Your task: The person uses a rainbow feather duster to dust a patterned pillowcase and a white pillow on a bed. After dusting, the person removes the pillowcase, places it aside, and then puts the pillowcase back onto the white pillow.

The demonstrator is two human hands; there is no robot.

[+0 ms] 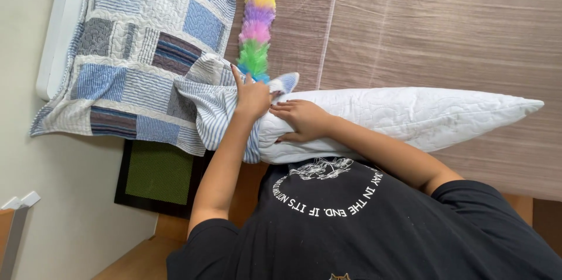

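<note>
My left hand (252,97) grips the edge of a blue-and-white striped pillowcase (213,113), which is pulled over one end of a white quilted pillow (410,116). My right hand (301,119) lies on that end of the pillow, right at the case's opening, with its fingers curled onto the pillow. The two hands nearly touch. The rest of the pillow stretches away to the right, bare, across a brown woven bed mat (445,34). My black printed shirt fills the lower part of the view.
A blue patchwork quilt (140,51) lies bunched to the left of the hands. A rainbow feather duster (259,16) rests on the mat just beyond my left hand. A black-framed green mat (158,174) sits below the quilt, by a pale wall.
</note>
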